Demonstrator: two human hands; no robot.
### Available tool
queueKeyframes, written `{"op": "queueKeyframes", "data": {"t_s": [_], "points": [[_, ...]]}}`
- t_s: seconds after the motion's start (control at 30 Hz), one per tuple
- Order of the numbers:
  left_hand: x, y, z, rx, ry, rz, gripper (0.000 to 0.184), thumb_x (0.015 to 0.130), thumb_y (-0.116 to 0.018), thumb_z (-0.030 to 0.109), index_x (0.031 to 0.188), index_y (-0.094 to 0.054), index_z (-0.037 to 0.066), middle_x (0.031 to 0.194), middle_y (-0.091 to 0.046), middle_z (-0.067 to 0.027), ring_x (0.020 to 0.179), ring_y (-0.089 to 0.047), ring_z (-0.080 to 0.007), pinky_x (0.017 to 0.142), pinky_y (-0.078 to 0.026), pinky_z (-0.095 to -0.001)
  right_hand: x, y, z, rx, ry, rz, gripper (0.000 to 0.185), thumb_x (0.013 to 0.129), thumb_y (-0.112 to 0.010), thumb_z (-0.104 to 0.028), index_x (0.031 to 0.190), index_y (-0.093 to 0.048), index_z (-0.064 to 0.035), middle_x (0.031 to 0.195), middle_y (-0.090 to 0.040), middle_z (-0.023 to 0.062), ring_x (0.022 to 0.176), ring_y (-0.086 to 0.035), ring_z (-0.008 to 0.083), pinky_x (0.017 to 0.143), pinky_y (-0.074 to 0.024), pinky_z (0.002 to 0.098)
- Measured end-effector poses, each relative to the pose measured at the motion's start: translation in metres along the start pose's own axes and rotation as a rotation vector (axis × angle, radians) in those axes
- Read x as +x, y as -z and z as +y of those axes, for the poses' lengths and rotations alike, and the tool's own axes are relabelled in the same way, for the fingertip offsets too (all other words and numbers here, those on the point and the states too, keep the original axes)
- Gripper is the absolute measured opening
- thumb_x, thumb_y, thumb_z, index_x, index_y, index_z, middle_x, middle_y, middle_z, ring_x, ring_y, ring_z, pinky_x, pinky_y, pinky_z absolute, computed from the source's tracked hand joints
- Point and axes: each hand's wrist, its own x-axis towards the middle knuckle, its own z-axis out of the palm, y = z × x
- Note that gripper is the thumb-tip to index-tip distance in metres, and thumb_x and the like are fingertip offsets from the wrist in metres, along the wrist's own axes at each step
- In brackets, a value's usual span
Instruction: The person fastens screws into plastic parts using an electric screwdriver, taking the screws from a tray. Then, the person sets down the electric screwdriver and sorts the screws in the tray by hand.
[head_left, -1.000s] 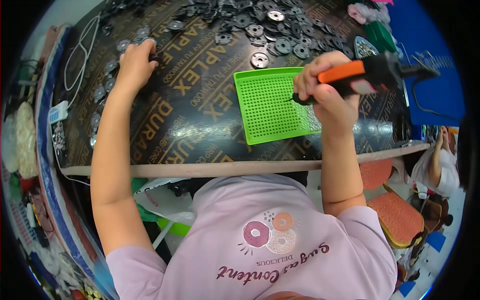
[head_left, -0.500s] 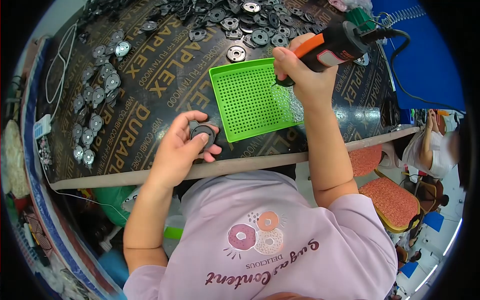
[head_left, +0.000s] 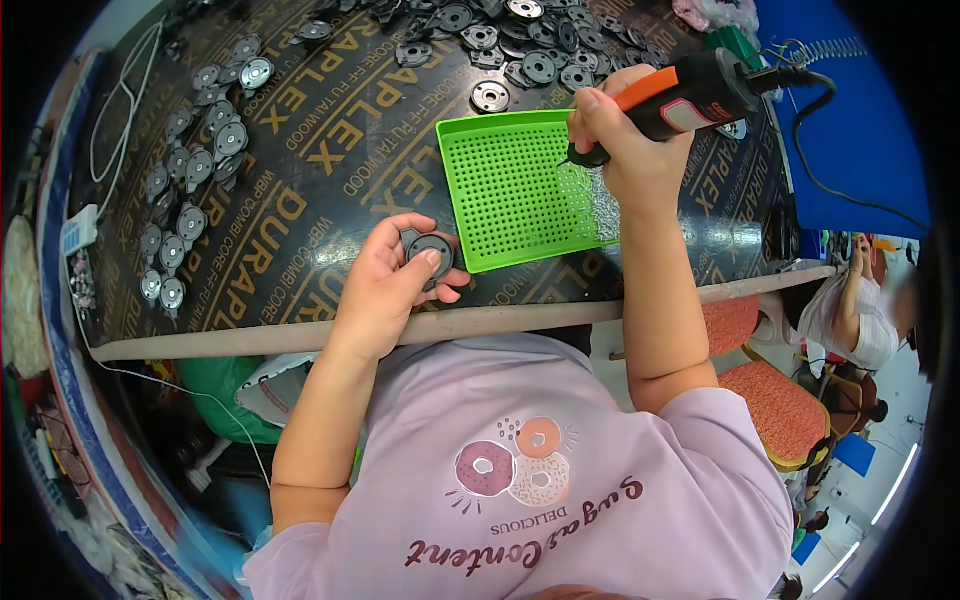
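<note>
My left hand [head_left: 385,285] is closed on a round dark plastic disc part [head_left: 431,252], thumb across its face, just left of the green perforated tray [head_left: 500,190]. In my right hand [head_left: 645,165] is a black and orange electric screwdriver [head_left: 690,105], tilted with its tip down over the tray. Small silvery screws [head_left: 602,208] lie heaped along the tray's right side, partly hidden behind my right hand and forearm. Whether a screw sits on the screwdriver's tip is too small to tell.
Many similar disc parts [head_left: 540,67] are piled at the back of the dark table [head_left: 330,190]. More discs [head_left: 198,165] lie in rows at the left. A cable [head_left: 815,165] runs from the screwdriver on the right. Another person [head_left: 855,305] sits far right.
The whole view has shifted slightly, and my left hand with the disc part is a little nearer the tray. The screwdriver stays over the tray in my right hand.
</note>
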Motion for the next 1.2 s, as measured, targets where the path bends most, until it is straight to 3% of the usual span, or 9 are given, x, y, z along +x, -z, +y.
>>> {"op": "queueKeyframes", "data": {"t_s": [0.13,0.23,0.3,0.47,0.5,0.53,0.63,1.2], "points": [[-0.002,-0.001,-0.001,-0.006,-0.009,0.006,0.032,0.093,-0.05,0.001,0.123,-0.04,0.0,0.108,-0.059,-0.0137,0.087,-0.067,-0.0205,0.069,-0.056,-0.0276,0.002,0.0,-0.005,-0.037,-0.022,0.015,0.013,0.081,-0.066,0.0,0.081,-0.053,-0.0022,0.06,-0.055,0.0077,0.05,-0.053,0.017,0.054,-0.0465,0.0317],[-0.001,0.0,-0.002,-0.02,-0.025,0.006,0.031,0.093,-0.051,0.002,0.122,-0.042,0.0,0.109,-0.058,-0.0135,0.086,-0.067,-0.0211,0.068,-0.056,-0.0275,0.002,0.001,-0.013,0.149,-0.055,0.023,0.01,0.086,-0.062,-0.006,0.084,-0.051,-0.0044,0.063,-0.049,0.0065,0.053,-0.049,0.0184,0.057,-0.0444,0.0353],[-0.001,0.0,-0.004,-0.031,-0.05,-0.009,0.03,0.092,-0.053,0.003,0.121,-0.044,0.001,0.11,-0.058,-0.0128,0.086,-0.067,-0.0209,0.068,-0.057,-0.0263,0.002,0.003,-0.023,0.289,-0.035,-0.074,0.012,0.09,-0.055,-0.012,0.083,-0.049,-0.0058,0.064,-0.046,0.005,0.056,-0.048,0.0184,0.062,-0.0432,0.0366],[0.001,0.004,-0.007,-0.027,-0.051,-0.042,0.028,0.093,-0.052,0.002,0.12,-0.044,0.001,0.106,-0.06,-0.0111,0.083,-0.066,-0.0177,0.067,-0.056,-0.0244,-0.015,-0.044,-0.041,0.685,-0.037,-0.322,0.016,0.093,-0.051,-0.023,0.089,-0.05,-0.0078,0.063,-0.044,0.0013,0.054,-0.043,0.0151,0.058,-0.0415,0.0345],[0.002,0.006,-0.008,-0.009,-0.035,-0.058,0.029,0.093,-0.051,0.002,0.121,-0.044,0.001,0.105,-0.06,-0.0108,0.082,-0.066,-0.0168,0.067,-0.056,-0.0244,-0.022,-0.058,-0.04,0.775,-0.044,-0.291,0.011,0.089,-0.056,-0.009,0.084,-0.046,-0.0047,0.061,-0.049,0.0067,0.049,-0.048,0.0172,0.052,-0.0453,0.0351],[0.002,0.005,-0.008,-0.013,-0.033,-0.057,0.029,0.093,-0.051,0.002,0.121,-0.044,0.001,0.105,-0.06,-0.0108,0.082,-0.066,-0.0168,0.067,-0.056,-0.0244,-0.028,-0.071,-0.038,0.748,-0.01,-0.275,0.014,0.083,-0.061,0.0,0.084,-0.047,-0.0035,0.062,-0.053,0.0069,0.05,-0.052,0.0154,0.051,-0.0468,0.031],[0.001,0.0,-0.005,-0.035,-0.074,-0.014,0.026,0.093,-0.052,0.001,0.117,-0.043,-0.002,0.094,-0.06,-0.0123,0.078,-0.067,-0.0165,0.063,-0.055,-0.0246,-0.037,-0.082,-0.031,0.615,-0.002,-0.326,0.024,0.074,-0.067,0.011,0.081,-0.048,-0.0031,0.063,-0.057,0.0054,0.056,-0.055,0.0084,0.052,-0.0457,0.0209],[0.002,0.003,-0.002,-0.041,-0.045,-0.038,0.025,0.094,-0.051,0.002,0.117,-0.043,-0.002,0.094,-0.061,-0.0122,0.076,-0.066,-0.0161,0.063,-0.055,-0.0254,-0.04,-0.095,-0.025,0.586,0.045,-0.349,0.026,0.076,-0.07,0.004,0.082,-0.046,-0.0038,0.061,-0.057,0.0058,0.054,-0.056,0.0095,0.051,-0.0468,0.0223]]}}
